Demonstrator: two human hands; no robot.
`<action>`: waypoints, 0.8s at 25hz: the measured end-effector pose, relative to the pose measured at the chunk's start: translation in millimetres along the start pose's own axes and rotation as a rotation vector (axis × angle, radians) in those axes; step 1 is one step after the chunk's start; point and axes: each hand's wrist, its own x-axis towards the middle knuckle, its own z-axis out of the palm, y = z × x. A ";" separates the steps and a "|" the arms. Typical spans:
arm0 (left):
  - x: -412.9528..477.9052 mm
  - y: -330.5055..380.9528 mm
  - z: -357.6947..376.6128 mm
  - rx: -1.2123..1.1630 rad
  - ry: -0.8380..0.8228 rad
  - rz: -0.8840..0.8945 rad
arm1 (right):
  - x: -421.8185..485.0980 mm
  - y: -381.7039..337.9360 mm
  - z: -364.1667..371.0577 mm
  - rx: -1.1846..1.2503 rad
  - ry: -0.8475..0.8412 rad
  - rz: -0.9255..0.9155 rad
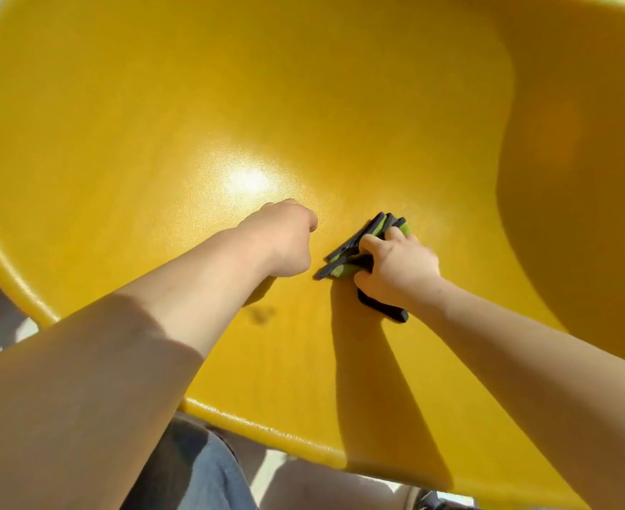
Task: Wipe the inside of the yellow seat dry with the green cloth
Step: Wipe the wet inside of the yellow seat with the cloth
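Note:
The yellow seat (156,123) is a large moulded plastic bowl that fills most of the view, with a bright glare spot near its middle. A folded green cloth (371,239) with dark edging lies flat on the seat's inner surface. My right hand (395,266) presses down on the cloth, fingers curled over it, and part of the cloth sticks out below the wrist. Just to the left, my left hand (285,239) rests as a closed fist on the bare plastic, holding nothing.
The seat's rounded rim (252,427) runs along the bottom and up the left side. A small dark smudge (261,314) marks the plastic below my left wrist. The seat wall rises steeply on the right. My jeans-clad leg (197,473) shows under the rim.

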 end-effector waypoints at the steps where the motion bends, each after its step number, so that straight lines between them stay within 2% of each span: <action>1: -2.6 8.0 0.5 0.016 -0.025 0.019 | -17.6 -6.1 2.6 0.041 -0.064 -0.045; 4: -13.4 39.8 7.8 0.087 -0.180 0.097 | -79.3 -8.7 3.6 0.098 -0.196 -0.172; 6: -22.2 65.7 13.5 0.105 -0.306 0.146 | -121.3 3.3 2.8 0.039 -0.238 -0.243; 8: -32.3 92.4 19.3 0.136 -0.354 0.219 | -156.6 29.4 4.0 -0.072 -0.257 -0.249; 10: -40.4 116.3 25.2 0.177 -0.341 0.291 | -170.7 73.8 -2.9 -0.200 -0.263 -0.164; 13: -50.1 145.6 33.1 0.218 -0.299 0.356 | -177.9 152.1 -32.2 -0.434 -0.200 0.114; 15: -51.5 154.7 36.1 0.207 -0.273 0.374 | -180.7 176.4 -41.5 -0.550 -0.129 0.263; 17: -50.2 158.6 35.8 0.184 -0.267 0.368 | -180.5 164.9 -31.8 -0.506 -0.123 0.300; 20: -43.5 154.3 30.4 0.209 -0.271 0.312 | -176.2 110.0 0.9 -0.199 -0.166 0.231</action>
